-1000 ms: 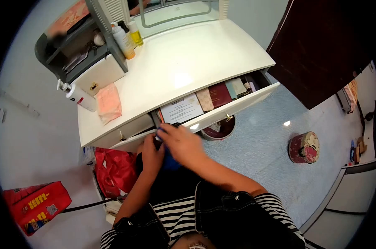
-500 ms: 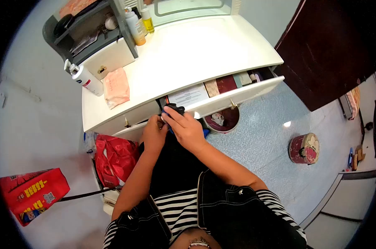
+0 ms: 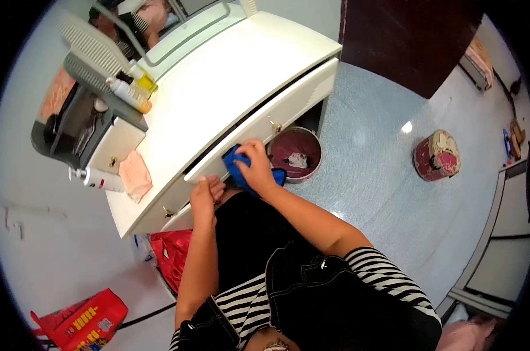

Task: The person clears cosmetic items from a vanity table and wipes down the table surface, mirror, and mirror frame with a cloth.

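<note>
My right hand [image 3: 254, 167] grips a blue cloth [image 3: 235, 164] with dark edging and holds it against the lower part of the white drawer front [image 3: 235, 143]. More of the blue material shows under the wrist. At the drawer front's near left corner is my left hand [image 3: 208, 194], its thumb up by the edge and its fingers loosely bent, apart from the thumb. I see nothing held in it. The drawer stands slightly out, with a narrow dark gap below the white dresser top [image 3: 235, 99]; its contents are hidden.
A peach pouch [image 3: 136, 176], a white pump bottle [image 3: 103, 179] and a spray bottle [image 3: 129, 95] stand or lie on the dresser. Below the drawer is a round bin [image 3: 314, 149]. A red stool-like drum [image 3: 437, 155] stands on the floor. Red bags [image 3: 170, 254] are at left.
The drawer has slid inward, and its papers and boxes are out of sight. My hands have separated, and the blue cloth shows clearly in the right. The view has turned and shifted.
</note>
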The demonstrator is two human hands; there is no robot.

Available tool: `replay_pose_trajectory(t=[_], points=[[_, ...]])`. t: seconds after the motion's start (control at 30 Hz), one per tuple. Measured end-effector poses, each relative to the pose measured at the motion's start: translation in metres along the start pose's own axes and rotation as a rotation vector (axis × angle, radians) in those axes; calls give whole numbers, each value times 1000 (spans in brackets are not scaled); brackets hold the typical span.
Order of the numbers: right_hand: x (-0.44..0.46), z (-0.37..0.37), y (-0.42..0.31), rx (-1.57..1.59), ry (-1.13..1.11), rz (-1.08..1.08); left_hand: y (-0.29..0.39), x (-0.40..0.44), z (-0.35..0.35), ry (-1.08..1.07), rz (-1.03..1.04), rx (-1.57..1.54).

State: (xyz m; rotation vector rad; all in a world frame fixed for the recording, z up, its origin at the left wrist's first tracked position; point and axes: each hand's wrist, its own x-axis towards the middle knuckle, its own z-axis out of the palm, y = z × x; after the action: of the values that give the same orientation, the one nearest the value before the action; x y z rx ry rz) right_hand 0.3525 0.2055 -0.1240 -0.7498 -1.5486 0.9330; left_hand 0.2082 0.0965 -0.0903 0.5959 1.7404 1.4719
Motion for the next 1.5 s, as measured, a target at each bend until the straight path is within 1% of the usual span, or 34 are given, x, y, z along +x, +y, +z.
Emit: replay_pose_trajectory(t=[0.03,0.07,0.1,0.13,0.17,0.2,0.27,0.3,0.33,0.37,0.4,0.43,0.47,0.5,0.53,0.6,0.63,0.67,0.73,0.77,0.83,0.87,0.93,1.0,1.07,1.1,1.13,1.2,1.27,1.33,1.37,1.4,1.47,1.5], points=[[5,1,17,-64,141,76,8,2,1,20,-37,-73],[9,2,35,-126,280,151,15,3,4,10,-25,-56],[11,1,48,-181,406,362,20,3,6,32,55,-79],[6,5,87,231,507,705,24,2,6,54,132,-101],[-1,-2,103,465,598,873,26,5,2,-2,221,-6],[-6,-17,111,782,589,1033,29,4,1,-14,228,8],[-5,-43,112,1033,747,1126,40,-3,12,-9,671,635],[-2,-59,114,1040,758,1127,50,-11,17,-8,751,809],[10,-76,117,1179,752,1050,59,-13,21,-19,754,817],[25,-91,113,1315,744,968,66,-12,25,-60,1039,1058],[46,-110,85,1393,735,884,73,-11,28,-105,1328,1294],[64,-122,75,1447,741,666,83,-8,32,-120,1332,1303],[83,-128,78,1459,766,499,94,-3,37,-97,1358,1445],[100,-131,74,1492,745,357,105,4,42,-69,1382,1584],[112,-125,77,1445,693,191,118,9,49,-77,1390,1588],[123,-91,77,1188,643,326,142,22,63,-27,1219,1673],[117,-76,53,964,594,374,152,30,68,-79,1128,1754],[101,-63,27,737,543,419,153,40,70,-83,1140,1753],[72,-36,47,553,349,414,144,65,74,-265,1062,1683],[72,-36,51,551,356,413,139,68,74,-299,1088,1521],[74,-37,60,413,352,378,136,71,72,-291,1098,1523],[80,-43,64,413,357,387,136,69,73,-281,1101,1530],[113,-65,82,191,490,396,135,70,72,-286,1093,1534],[141,-86,127,138,611,283,135,72,72,-275,1089,1529],[158,-115,119,405,687,524,134,71,70,-288,1138,1490],[164,-115,124,325,724,361,134,70,69,-284,1137,1487],[163,-111,118,324,722,352,133,70,69,-284,1127,1477],[147,-92,97,177,623,396,135,70,72,-284,1130,1459],[120,-67,83,37,463,295,135,68,73,-271,1072,1489],[109,-62,70,54,398,281,135,69,74,-268,1097,1480],[116,-66,77,79,409,319,133,68,72,-264,1113,1476],[125,-74,87,20,438,323,131,66,71,-270,1100,1480],[152,-103,95,199,548,517,133,68,72,-263,1112,1467],[164,-117,113,248,624,485,134,68,73,-258,1100,1474]])
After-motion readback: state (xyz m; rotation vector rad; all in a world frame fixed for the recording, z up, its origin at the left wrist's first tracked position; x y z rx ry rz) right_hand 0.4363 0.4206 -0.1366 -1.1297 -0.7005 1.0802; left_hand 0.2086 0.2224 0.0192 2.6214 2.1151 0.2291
